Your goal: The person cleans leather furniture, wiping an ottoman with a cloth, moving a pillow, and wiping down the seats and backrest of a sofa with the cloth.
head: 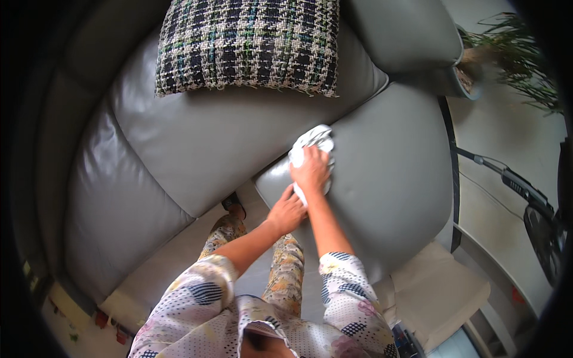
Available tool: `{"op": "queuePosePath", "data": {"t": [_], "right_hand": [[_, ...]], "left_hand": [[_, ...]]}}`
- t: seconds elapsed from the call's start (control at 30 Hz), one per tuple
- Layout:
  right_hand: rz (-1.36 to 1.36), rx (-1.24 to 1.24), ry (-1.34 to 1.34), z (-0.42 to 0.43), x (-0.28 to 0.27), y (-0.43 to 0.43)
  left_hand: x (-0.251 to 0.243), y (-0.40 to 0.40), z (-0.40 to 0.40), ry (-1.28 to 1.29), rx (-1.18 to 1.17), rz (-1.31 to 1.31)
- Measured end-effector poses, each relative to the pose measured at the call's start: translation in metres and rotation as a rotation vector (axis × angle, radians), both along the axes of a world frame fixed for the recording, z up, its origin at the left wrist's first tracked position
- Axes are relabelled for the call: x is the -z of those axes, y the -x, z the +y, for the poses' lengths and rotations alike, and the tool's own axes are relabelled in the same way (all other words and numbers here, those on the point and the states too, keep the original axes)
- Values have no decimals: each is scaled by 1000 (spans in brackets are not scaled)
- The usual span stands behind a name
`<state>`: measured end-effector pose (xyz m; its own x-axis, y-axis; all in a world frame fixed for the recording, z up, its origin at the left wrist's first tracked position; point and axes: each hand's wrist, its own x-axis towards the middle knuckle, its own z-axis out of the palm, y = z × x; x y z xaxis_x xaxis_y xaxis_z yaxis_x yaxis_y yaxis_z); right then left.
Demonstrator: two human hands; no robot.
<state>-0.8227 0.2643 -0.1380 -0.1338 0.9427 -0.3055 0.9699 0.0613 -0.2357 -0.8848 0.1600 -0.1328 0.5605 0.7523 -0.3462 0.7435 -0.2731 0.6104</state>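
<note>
My right hand [312,172] presses on a bunched white cloth [318,135], which lies on the seat of a grey leather sofa [389,165], near the seam where two seat sections meet. Just below and to the left, my left hand [287,214] reaches to the lower end of the cloth, its fingertips by the front edge of the seat. Whether its fingers grip the cloth or only touch it, I cannot tell. A black, white and green woven cushion [248,44] rests on the sofa further up.
At the upper right stands a potted plant [521,62]. Below it, a black fan-like device [537,215] with an arm and a cable is at the right. A beige padded seat [441,291] stands at the lower right. My legs are in front of the sofa.
</note>
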Motion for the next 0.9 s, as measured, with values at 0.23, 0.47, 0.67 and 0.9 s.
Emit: {"op": "queuePosePath", "data": {"t": [0.23,0.47,0.67,0.9], "right_hand": [[245,69,739,-200,37,60],[436,-7,-48,-91,-89,-20],[-176,307,-93,58,-61,-145],[-114,80,-16,-145,-12,-17]], "left_hand": [[23,123,-146,398,439,151],[8,228,-225,513,-118,275],[22,219,-233,608,-266,263],[16,179,-252,671,-250,228]]}}
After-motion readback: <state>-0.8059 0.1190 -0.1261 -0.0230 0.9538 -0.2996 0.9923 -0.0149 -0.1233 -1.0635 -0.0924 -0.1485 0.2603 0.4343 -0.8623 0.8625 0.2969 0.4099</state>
